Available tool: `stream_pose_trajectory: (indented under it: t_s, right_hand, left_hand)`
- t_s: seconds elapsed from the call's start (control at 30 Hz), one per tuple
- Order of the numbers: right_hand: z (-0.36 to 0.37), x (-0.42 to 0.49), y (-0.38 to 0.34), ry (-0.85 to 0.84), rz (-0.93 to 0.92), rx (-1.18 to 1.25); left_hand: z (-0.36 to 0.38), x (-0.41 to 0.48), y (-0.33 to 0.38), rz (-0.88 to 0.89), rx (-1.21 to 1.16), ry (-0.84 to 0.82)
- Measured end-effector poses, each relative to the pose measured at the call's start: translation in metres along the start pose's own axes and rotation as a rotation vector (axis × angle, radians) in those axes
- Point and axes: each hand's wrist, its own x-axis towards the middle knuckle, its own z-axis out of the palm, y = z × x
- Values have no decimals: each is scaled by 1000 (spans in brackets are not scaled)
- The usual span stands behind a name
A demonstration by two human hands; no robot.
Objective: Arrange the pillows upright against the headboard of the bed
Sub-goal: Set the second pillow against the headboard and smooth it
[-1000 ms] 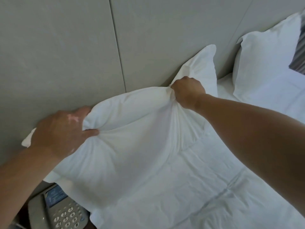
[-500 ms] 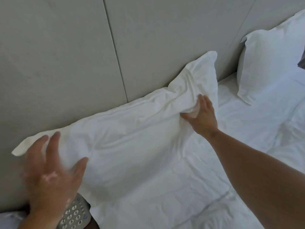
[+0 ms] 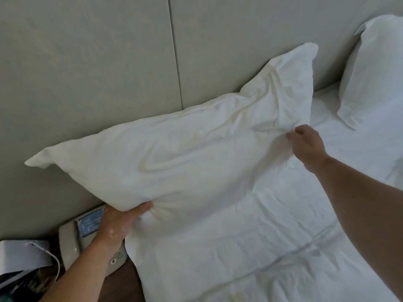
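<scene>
A large white pillow [image 3: 185, 153] leans against the grey padded headboard [image 3: 109, 62], its top right corner pointing up. My left hand [image 3: 122, 221] grips its lower left corner from below. My right hand [image 3: 305, 144] pinches the fabric at its lower right edge. A second white pillow [image 3: 375, 73] stands upright against the headboard at the far right, apart from the first.
The white creased duvet [image 3: 261, 247] covers the bed below the pillows. A beige desk phone [image 3: 74, 238] sits on a dark wooden nightstand [image 3: 128, 280] at the lower left, beside a paper bag with a cord [image 3: 28, 253].
Both hands left the pillow's top edge and dropped to its lower corners. The pillow now leans fuller against the headboard.
</scene>
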Motion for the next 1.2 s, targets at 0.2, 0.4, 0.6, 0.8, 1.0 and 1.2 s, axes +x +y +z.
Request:
stream_pose_trajectory:
  t_s: [0.2, 0.4, 0.6, 0.8, 1.0, 1.2]
  right_hand:
    - [-14, 4, -99, -73, -749, -487]
    - [18, -7, -151, -464, -710, -1039]
    - [30, -34, -120, -437, -730, -1257]
    - [-14, -98, -89, -534, -711, -1451]
    - [-62, -159, -33, -793, -565, -1431]
    - [-82, -159, 27, -971, -387, -1245]
  left_hand:
    - [-26, 10, 62, 331, -339, 99]
    - [-26, 11, 106, 340, -199, 112]
    - [-27, -24, 96, 157, -96, 8]
    - [-26, -89, 65, -101, -230, -112]
    - [-10, -161, 17, -146, 28, -106]
    - [25, -177, -59, -197, 282, 57]
